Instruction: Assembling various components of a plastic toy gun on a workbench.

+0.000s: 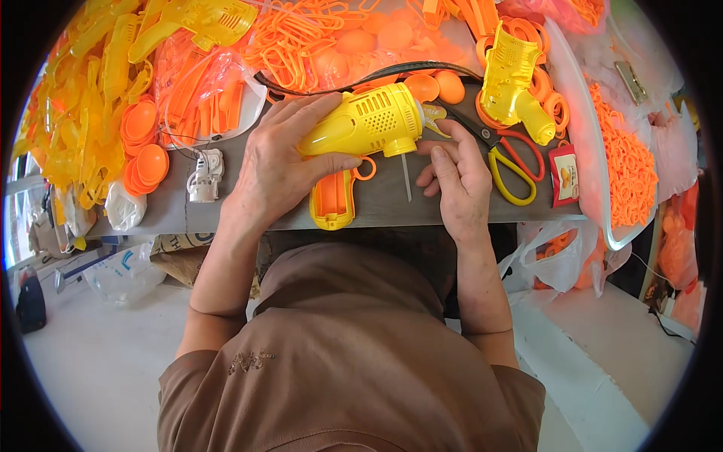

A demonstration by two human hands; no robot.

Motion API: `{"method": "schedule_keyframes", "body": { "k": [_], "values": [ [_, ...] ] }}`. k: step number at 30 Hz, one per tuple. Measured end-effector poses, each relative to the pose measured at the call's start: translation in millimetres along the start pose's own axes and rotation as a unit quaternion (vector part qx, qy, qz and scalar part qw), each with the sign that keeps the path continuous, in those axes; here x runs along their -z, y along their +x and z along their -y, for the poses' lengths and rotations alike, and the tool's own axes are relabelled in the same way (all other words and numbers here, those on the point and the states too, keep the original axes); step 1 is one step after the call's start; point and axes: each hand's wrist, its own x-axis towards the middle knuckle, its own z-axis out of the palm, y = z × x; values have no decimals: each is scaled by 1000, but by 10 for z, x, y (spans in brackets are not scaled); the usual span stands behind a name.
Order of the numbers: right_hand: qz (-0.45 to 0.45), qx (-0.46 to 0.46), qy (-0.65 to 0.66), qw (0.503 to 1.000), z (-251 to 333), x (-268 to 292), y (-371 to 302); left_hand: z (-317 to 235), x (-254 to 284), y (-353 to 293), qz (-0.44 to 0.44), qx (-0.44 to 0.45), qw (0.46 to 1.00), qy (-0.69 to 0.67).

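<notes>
Over the flat grey worktop [388, 202], the left hand [273, 149] is hugging a rounded yellow plastic toy [361, 122], seemingly steadying it, while the half-curled right hand [461, 181], its hold unclear, is probably needing gentle pinching next.

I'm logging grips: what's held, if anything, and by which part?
The left hand holds the yellow shell around its left end; whether the right hand holds anything is unclear.

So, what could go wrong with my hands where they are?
Your right hand is close beside the scissors and might get nicked. Your left hand could knock the small white plastic mechanism near the front edge of the table. The thin pale strip below the yellow gun-shaped shell might bend if bumped.
</notes>
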Motion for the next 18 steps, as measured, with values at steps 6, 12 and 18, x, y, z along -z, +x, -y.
{"method": "schedule_keyframes", "body": {
  "k": [6,12,18],
  "values": [
    [1,-5,0,1000,5,-1,-10,-7,-38,13,8,-7,1000,10],
    [-3,-22,24,999,63,24,14,23,30,-38,-34,7,998,-57],
    [-22,159,-210,964,466,118,330,34,258,-200,-111,97,830,-538]
  ]
}}
